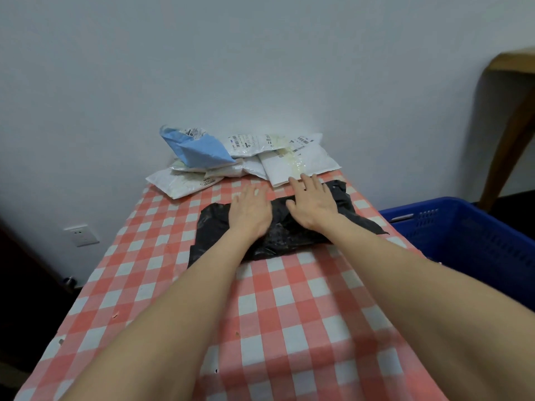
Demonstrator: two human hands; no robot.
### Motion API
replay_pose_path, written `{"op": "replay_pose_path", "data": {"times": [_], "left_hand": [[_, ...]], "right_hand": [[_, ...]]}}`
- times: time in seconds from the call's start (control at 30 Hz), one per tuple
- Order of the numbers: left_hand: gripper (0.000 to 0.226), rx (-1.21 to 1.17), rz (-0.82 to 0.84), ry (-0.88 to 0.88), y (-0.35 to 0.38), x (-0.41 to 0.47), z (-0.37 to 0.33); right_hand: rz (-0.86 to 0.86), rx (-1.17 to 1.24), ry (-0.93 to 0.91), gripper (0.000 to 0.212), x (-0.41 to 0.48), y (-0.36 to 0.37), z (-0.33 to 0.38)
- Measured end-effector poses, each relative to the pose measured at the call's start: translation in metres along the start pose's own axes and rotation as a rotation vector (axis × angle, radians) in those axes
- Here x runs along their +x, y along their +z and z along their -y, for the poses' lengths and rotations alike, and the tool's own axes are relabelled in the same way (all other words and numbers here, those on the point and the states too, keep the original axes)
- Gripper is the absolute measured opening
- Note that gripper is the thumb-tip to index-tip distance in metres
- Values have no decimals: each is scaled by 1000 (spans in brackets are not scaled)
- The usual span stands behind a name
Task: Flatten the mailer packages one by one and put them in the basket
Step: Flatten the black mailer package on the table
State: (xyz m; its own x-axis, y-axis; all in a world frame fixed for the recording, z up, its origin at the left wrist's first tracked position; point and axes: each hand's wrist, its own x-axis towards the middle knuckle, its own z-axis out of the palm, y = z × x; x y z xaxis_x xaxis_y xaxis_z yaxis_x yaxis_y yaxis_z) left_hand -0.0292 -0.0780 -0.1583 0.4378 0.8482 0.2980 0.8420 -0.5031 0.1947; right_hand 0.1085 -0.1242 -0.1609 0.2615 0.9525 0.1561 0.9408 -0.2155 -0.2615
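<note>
A crumpled black mailer package (278, 235) lies in the middle of the red-and-white checked table (289, 314). My left hand (251, 209) presses flat on its left half, fingers straight. My right hand (312, 202) presses flat on its right half, fingers spread and reaching toward the pile behind. At the table's far end, against the wall, lies a pile of several white mailers (301, 162) with a blue mailer (199, 149) on top at the left. A blue plastic basket (469, 235) stands to the right of the table, lower than its top.
A pale wall rises right behind the pile. A wall socket (81, 235) sits low on the left. A wooden furniture leg (509, 140) stands at the far right behind the basket. The near part of the table holds only my forearms.
</note>
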Motion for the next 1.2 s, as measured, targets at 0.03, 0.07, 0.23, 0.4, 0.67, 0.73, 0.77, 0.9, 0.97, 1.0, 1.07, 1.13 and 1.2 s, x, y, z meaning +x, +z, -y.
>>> {"op": "replay_pose_path", "data": {"times": [0.03,0.07,0.23,0.4,0.67,0.73,0.77,0.9,0.97,1.0,1.07,1.13,1.2], "left_hand": [[47,-16,13,39,4,1,-9],[48,-19,29,77,10,3,-17],[49,37,109,222,33,12,-42],[49,137,260,215,41,15,-43],[52,202,327,121,52,8,-38],[53,222,327,106,53,7,-39],[53,231,329,99,53,6,-39],[53,234,349,77,53,6,-40],[54,236,356,73,53,7,-40],[54,236,360,70,53,7,-40],[54,236,363,70,53,7,-40],[55,233,364,70,52,7,-41],[55,232,361,67,53,7,-41]], "right_hand": [[38,-33,15,63,-1,1,-7],[61,-59,22,64,-2,1,-13],[111,-102,-1,63,-5,3,-26],[201,-95,7,65,-5,12,-37],[213,-96,42,62,-7,23,-48],[217,-74,52,60,-8,24,-50],[217,-70,52,59,-8,23,-50],[227,-46,71,56,-6,24,-50],[229,-31,91,55,-5,25,-50],[229,-25,100,55,-4,25,-50],[232,-19,114,55,-3,24,-50],[239,-17,125,55,-2,24,-49],[246,-22,130,55,0,24,-49]]}}
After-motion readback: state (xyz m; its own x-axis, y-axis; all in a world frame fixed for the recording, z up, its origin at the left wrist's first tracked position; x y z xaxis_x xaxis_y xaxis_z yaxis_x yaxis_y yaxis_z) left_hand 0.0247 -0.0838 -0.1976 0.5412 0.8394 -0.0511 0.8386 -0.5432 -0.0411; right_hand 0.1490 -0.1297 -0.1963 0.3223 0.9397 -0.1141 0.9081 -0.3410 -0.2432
